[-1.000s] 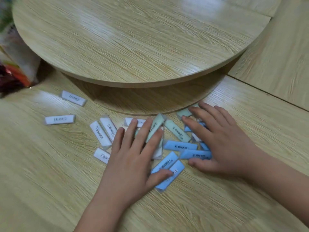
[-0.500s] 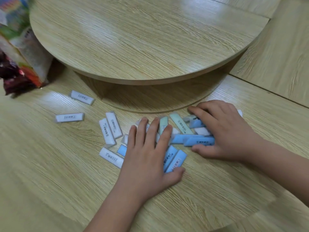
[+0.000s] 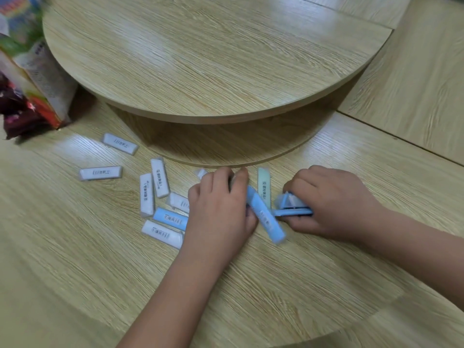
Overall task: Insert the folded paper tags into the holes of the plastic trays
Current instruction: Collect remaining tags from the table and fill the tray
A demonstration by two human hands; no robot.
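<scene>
**A:** Where do the tags lie?

**B:** They're scattered on the tabletop (image 3: 75, 259), just below the curved edge of the raised round shelf (image 3: 213, 59). Several white tags (image 3: 160, 177) lie loose from eight to ten o'clock of the left hand (image 3: 221, 212), and the two farthest sit well apart from the rest. A flat blue tag (image 3: 170, 218) lies between two white ones, with one end hidden behind the hand.

**A:** And the hands?

**B:** The left hand is curled, knuckles up, gripping a long blue tag (image 3: 266, 219) that tilts out towards five o'clock and is blurred. The right hand (image 3: 331, 202) is closed round a blue bundle (image 3: 292, 206). The bundle's ends poke out towards nine o'clock, just beside the long blue tag. A green tag (image 3: 264, 187) lies between the hands, pointing to twelve.

**A:** How much room is there to move?

**B:** The widest stretch of tabletop runs from six to eight o'clock. At twelve the shelf overhangs near the knuckles. The tabletop's rim curves past at five o'clock, beyond the right forearm. Snack bags (image 3: 30, 79) stand far off at ten o'clock, against the shelf edge.
</scene>
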